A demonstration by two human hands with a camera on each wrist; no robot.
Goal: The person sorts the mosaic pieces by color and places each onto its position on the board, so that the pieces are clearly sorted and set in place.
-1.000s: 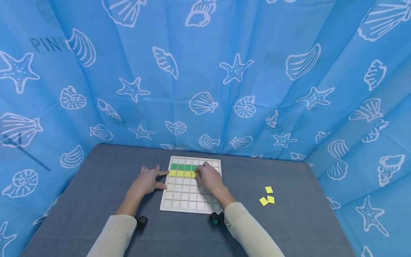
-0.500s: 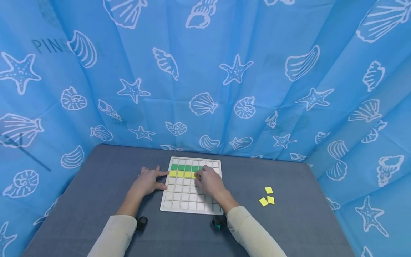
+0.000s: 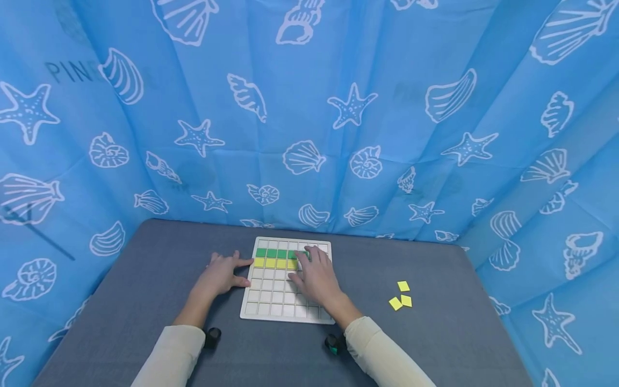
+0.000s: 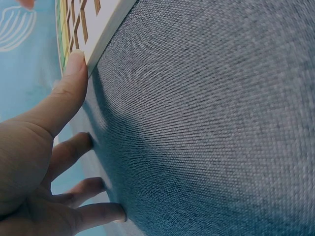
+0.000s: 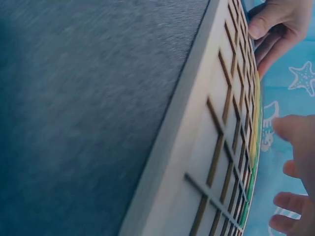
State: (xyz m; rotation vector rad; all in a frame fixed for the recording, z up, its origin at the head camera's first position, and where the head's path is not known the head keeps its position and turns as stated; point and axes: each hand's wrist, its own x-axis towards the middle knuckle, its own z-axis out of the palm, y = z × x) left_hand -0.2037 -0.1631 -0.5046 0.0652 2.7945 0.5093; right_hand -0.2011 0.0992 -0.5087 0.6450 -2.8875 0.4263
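Observation:
A white gridded board (image 3: 275, 309) lies on the table, with a row of green square tiles (image 3: 272, 253) near its far side and a row of yellow square tiles (image 3: 270, 263) just below. My left hand (image 3: 220, 275) holds the board's left edge steady with straight thumb and index finger; in the left wrist view the thumb (image 4: 68, 93) touches that edge. Over the right part of the board is my right hand (image 3: 316, 277), fingers spread and holding nothing visible. It hides some cells. In the right wrist view its fingers (image 5: 290, 201) stand apart.
Three loose yellow tiles (image 3: 406, 301) lie on the grey table (image 3: 367, 269), right of the board. A blue curtain (image 3: 309, 118) printed with shells and starfish hangs behind and around the table. Each wrist wears a dark camera band (image 3: 213, 337).
My right hand has let go of a yellow tile, which now sits at the right end of the yellow row. Its fingers have spread and lifted slightly. The left hand stays put.

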